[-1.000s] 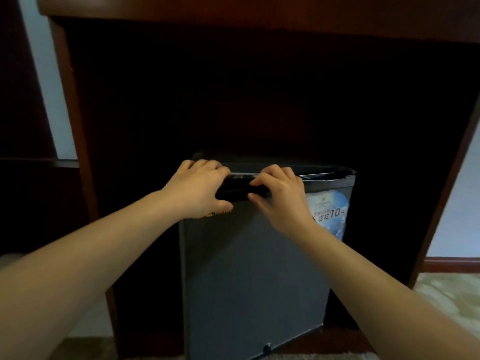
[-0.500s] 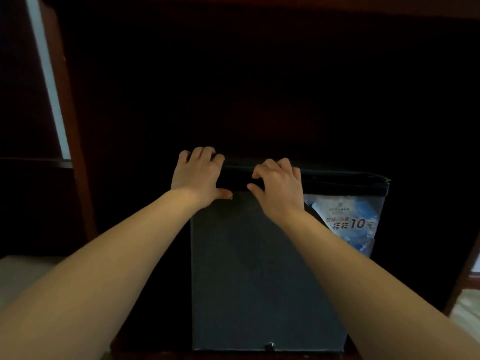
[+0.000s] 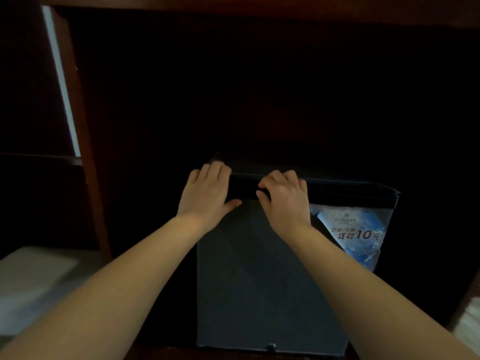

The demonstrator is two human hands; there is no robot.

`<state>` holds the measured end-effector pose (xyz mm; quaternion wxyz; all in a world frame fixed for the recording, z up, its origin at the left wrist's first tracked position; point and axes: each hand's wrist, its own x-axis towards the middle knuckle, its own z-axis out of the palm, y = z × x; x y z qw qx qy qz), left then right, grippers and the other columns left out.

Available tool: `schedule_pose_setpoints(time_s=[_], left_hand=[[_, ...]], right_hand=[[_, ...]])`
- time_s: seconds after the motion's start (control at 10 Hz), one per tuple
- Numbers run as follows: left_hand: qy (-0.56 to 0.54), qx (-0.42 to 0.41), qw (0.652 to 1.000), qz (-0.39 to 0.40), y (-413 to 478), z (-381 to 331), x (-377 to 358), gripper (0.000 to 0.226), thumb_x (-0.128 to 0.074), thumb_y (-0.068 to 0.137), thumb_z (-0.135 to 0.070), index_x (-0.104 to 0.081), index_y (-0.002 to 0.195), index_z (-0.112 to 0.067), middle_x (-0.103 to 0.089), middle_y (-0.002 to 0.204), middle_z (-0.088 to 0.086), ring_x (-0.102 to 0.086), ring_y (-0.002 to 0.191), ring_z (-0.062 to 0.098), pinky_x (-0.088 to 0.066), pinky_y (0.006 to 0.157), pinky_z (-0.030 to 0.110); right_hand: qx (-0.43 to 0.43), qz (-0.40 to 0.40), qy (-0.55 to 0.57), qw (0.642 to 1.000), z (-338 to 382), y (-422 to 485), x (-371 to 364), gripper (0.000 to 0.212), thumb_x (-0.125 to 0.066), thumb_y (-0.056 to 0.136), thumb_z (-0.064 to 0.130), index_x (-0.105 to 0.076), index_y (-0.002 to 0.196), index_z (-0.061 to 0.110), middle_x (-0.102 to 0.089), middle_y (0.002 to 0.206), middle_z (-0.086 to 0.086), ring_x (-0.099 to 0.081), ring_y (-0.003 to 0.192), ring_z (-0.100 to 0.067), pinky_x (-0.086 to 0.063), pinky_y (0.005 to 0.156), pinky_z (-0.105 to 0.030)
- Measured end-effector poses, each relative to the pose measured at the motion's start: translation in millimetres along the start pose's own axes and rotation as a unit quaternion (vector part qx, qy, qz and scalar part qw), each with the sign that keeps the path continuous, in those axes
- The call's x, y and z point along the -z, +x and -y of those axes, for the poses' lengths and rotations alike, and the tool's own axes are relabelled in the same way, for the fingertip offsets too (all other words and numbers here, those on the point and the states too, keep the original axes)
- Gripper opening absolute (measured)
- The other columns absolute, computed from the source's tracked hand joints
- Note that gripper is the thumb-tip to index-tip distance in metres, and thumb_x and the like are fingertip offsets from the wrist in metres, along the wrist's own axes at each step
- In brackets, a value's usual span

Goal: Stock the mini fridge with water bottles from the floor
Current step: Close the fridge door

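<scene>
A grey mini fridge (image 3: pixel 259 281) stands inside a dark wooden cabinet, its door facing me. A black band runs along the door's top edge (image 3: pixel 345 194). My left hand (image 3: pixel 207 193) grips that top edge near the left corner, fingers curled over it, thumb on the door face. My right hand (image 3: pixel 284 198) grips the same edge just to the right. A blue and white sticker (image 3: pixel 355 235) with "10" printed on it sits at the door's upper right. No water bottles are in view.
The dark wooden cabinet (image 3: pixel 85 152) frames the fridge, with its left post close by. Pale floor (image 3: pixel 33 281) shows at lower left. A white patch (image 3: pixel 470 323) shows at lower right. The recess above the fridge is too dark to read.
The fridge front has swung from angled to nearly square toward me, and the view has shifted left and closer. Both hands have kept their hold on the top edge.
</scene>
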<state>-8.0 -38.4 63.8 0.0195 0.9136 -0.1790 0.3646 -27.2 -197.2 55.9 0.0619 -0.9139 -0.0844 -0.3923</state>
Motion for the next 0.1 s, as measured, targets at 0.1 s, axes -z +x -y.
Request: schedule_pose_setpoints(time_s=[0.1], left_hand=[[-0.074, -0.063, 0.994, 0.049, -13.4, -2.1, 5.5, 0.035, -0.048, 0.092, -0.038, -0.046, 0.12, -0.017, -0.045, 0.122, 0.0, -0.046, 0.113, 0.018, -0.036, 0.095, 0.03]], right_hand=[[0.0, 0.012, -0.006, 1.0, -2.2, -1.8, 5.8, 0.023, -0.066, 0.084, 0.018, -0.071, 0.106, 0.014, -0.067, 0.101, -0.003, -0.058, 0.094, -0.029, -0.046, 0.076, -0.04]])
